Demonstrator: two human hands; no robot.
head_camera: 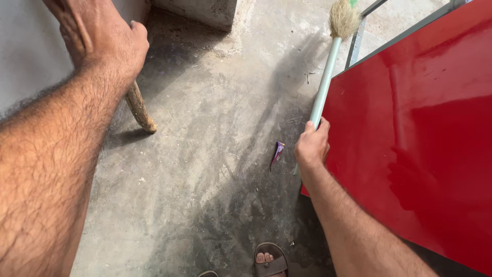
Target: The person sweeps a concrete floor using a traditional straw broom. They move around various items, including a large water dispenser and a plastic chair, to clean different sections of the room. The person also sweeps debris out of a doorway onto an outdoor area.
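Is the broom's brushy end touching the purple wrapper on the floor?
No, the broom has its bristles far up from the purple wrapper.

A broom (328, 66) with a pale green handle and a straw-coloured brush head slants from the middle right up to the far edge, its bristles on the concrete floor, its shaft running along the edge of a red panel. A rough brown wooden stick (140, 109) leans at far left, its lower tip on the floor.

Open concrete floor (205, 169) lies between the wooden stick (139, 109) and red tabletop (420, 138).
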